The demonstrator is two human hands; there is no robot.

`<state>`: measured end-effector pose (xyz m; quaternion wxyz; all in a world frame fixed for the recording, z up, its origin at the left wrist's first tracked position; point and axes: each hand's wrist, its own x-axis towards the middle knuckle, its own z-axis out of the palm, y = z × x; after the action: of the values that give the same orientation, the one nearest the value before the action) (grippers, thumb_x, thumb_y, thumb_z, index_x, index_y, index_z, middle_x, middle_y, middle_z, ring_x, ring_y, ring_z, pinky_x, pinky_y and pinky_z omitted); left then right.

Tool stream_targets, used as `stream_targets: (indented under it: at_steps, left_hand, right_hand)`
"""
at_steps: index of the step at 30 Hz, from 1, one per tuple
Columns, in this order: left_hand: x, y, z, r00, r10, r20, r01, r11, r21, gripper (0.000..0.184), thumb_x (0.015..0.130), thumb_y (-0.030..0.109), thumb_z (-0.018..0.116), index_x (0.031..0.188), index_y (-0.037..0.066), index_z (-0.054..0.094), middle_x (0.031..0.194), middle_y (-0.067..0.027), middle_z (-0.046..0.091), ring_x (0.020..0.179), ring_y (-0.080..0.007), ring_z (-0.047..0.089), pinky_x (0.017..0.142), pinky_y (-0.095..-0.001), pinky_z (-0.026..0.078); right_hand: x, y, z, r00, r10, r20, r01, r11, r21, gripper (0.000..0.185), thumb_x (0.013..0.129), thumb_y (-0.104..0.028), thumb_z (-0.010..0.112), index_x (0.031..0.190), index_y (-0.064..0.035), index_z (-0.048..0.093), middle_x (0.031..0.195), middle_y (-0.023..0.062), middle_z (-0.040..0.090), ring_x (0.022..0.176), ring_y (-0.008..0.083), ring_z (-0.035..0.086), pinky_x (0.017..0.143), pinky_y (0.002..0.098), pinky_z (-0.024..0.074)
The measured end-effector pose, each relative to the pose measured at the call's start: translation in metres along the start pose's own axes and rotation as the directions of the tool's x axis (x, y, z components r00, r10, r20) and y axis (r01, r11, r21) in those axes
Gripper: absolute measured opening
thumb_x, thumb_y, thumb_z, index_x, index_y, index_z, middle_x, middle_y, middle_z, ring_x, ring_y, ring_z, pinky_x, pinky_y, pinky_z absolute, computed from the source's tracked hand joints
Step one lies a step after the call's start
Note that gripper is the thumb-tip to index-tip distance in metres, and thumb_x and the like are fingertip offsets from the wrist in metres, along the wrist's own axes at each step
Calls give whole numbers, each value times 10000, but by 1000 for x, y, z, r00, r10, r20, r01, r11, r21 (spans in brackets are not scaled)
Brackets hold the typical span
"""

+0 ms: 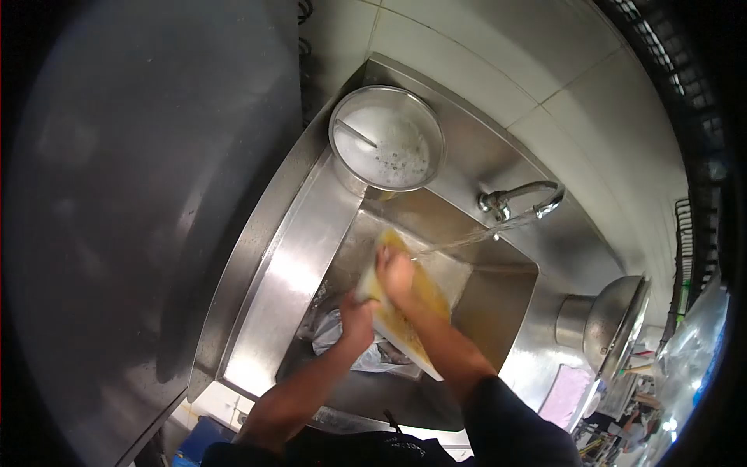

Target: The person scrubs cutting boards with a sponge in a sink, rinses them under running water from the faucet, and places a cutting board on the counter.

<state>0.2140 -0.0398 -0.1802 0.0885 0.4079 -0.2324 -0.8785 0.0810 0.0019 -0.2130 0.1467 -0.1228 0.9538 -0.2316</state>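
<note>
Between the sink's (492, 311) side edges, my left hand (359, 321) grips a board (394, 325); my right hand's (396, 275) hold is too blurred to tell. Running water (467, 238) could make it slip.

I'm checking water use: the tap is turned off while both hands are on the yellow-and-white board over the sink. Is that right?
Not quite: the tap is running; the head view shows its stream of water. The left hand and right hand are indeed on the board over the sink.
</note>
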Motion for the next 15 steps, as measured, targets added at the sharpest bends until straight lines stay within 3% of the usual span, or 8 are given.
stream_targets:
  at_steps: [2, 5, 7, 8, 9, 11, 13, 15]
  left_hand:
    - [-26, 5, 5, 1000, 14, 18, -17, 985, 170, 610, 687, -149, 527, 1277, 6, 529, 1129, -75, 613, 1009, -191, 596, 875, -303, 470]
    - [-81, 18, 20, 983, 183, 34, -185, 942, 279, 685, 690, -171, 493, 1352, 0, 462, 1228, -95, 575, 1112, -192, 557, 947, -299, 438]
    - [-109, 20, 20, 973, 163, 164, -211, 914, 346, 709, 743, -168, 478, 1421, -2, 361, 1340, -123, 492, 1202, -194, 494, 1000, -308, 403]
    - [-121, 15, 24, 937, 255, 239, -335, 849, 408, 688, 778, -139, 485, 1434, -8, 323, 1360, -138, 466, 1220, -202, 478, 1007, -318, 396]
    - [-132, 6, 26, 887, 337, 317, -454, 766, 456, 673, 814, -109, 492, 1447, -15, 286, 1380, -154, 440, 1237, -210, 462, 1014, -327, 390]
    - [-146, -17, 25, 856, 345, 386, -503, 727, 466, 647, 859, -34, 520, 1439, -36, 233, 1384, -182, 388, 1258, -240, 425, 1038, -350, 364]
    - [-154, -34, 33, 860, 350, 372, -484, 789, 378, 715, 766, -158, 453, 1413, -6, 190, 1330, -161, 371, 1249, -255, 416, 1052, -360, 337]
    - [-147, -44, 35, 865, 366, 344, -481, 802, 356, 682, 770, -149, 465, 1378, -8, 190, 1289, -159, 379, 1227, -274, 423, 1060, -366, 323]
  right_hand:
    - [62, 0, 6, 963, 209, -169, -185, 971, 149, 322, 908, -327, 563, 895, -14, 638, 903, 246, 655, 888, 431, 629, 743, 506, 495]
    - [95, 12, 5, 907, 270, -322, -186, 945, 269, 281, 898, -284, 596, 898, -5, 627, 847, 215, 664, 832, 380, 650, 714, 457, 498]
    - [84, -3, -26, 890, 259, -375, 21, 798, 602, 198, 902, -200, 608, 874, -4, 598, 765, 176, 639, 710, 286, 598, 671, 393, 458]
    - [77, -4, -32, 834, 230, -501, 114, 818, 565, 164, 882, -154, 642, 892, -2, 582, 777, 138, 631, 741, 195, 568, 692, 354, 445]
    - [77, -5, -33, 831, 221, -511, 123, 822, 555, 164, 882, -154, 642, 892, -2, 582, 777, 138, 631, 741, 195, 568, 692, 354, 445]
    - [75, -8, -32, 867, 476, -152, -116, 488, 865, 202, 872, -171, 659, 952, 4, 597, 804, 140, 633, 754, 218, 561, 727, 337, 447]
    - [64, -13, -41, 920, 387, -61, -133, 456, 880, 269, 847, -206, 692, 975, 6, 587, 856, 152, 632, 774, 246, 573, 754, 353, 453]
    - [45, -21, -55, 957, 288, 41, -166, 426, 889, 340, 821, -242, 724, 998, 8, 578, 909, 164, 631, 794, 274, 585, 781, 369, 459]
